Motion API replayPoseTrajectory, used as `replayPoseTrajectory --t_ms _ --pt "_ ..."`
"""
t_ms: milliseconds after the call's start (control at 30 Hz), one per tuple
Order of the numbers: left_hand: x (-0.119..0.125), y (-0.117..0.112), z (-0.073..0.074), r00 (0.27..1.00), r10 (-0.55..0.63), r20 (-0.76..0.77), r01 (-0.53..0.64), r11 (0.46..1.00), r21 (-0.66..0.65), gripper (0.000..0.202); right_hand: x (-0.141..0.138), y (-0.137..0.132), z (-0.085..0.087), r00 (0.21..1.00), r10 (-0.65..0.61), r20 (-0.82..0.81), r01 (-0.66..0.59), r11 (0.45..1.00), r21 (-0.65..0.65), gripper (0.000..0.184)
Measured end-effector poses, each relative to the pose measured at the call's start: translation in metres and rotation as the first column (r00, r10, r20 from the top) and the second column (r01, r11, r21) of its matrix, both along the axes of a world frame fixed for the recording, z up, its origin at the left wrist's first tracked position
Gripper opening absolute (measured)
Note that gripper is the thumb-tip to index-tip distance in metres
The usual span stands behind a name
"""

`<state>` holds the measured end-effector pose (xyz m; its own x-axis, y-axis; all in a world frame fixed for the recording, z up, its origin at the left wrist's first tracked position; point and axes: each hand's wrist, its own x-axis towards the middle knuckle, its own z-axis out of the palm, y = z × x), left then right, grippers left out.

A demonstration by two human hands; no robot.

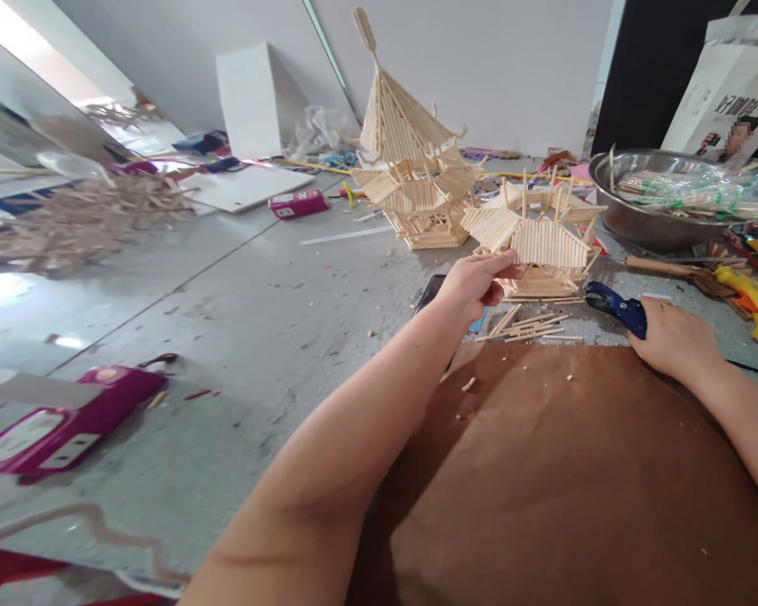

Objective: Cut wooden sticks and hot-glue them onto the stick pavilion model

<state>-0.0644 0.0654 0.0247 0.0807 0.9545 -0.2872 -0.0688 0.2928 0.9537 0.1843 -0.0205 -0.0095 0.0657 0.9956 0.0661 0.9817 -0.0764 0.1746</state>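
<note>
A small pavilion model (547,244) built of thin wooden sticks stands on the grey floor in front of me. My left hand (477,282) is at its near left roof edge, thumb and fingers pinched together. Whether they grip the roof or a small stick is hidden. My right hand (675,337) is wrapped round a blue hand cutter (616,307), whose dark jaw points left toward the model. Several loose wooden sticks (536,324) lie between the hands. Behind stands a taller stick pagoda (413,168) with a pointed roof.
Brown cloth (574,471) covers my lap, with stick scraps on it. A metal bowl (657,223) of wrapped sticks and a yellow glue gun (755,303) are at right. Purple boxes (101,417) and a blurred stick pile (94,219) lie left. A phone (430,290) lies beside my left wrist.
</note>
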Motion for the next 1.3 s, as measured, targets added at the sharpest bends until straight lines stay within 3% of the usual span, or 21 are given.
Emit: replayPoseTrajectory --t_ms 967,1300 --pt "-0.001 -0.002 -0.001 0.999 0.015 -0.047 -0.012 0.997 0.071 0.018 -0.001 -0.001 -0.001 1.000 0.015 0.027 -0.016 1.000 0.017 0.032" --pt "0.000 -0.003 0.002 1.000 0.025 -0.016 -0.025 0.999 0.049 0.016 0.001 0.001 -0.010 0.993 0.067 0.096 -0.070 0.997 0.029 0.066"
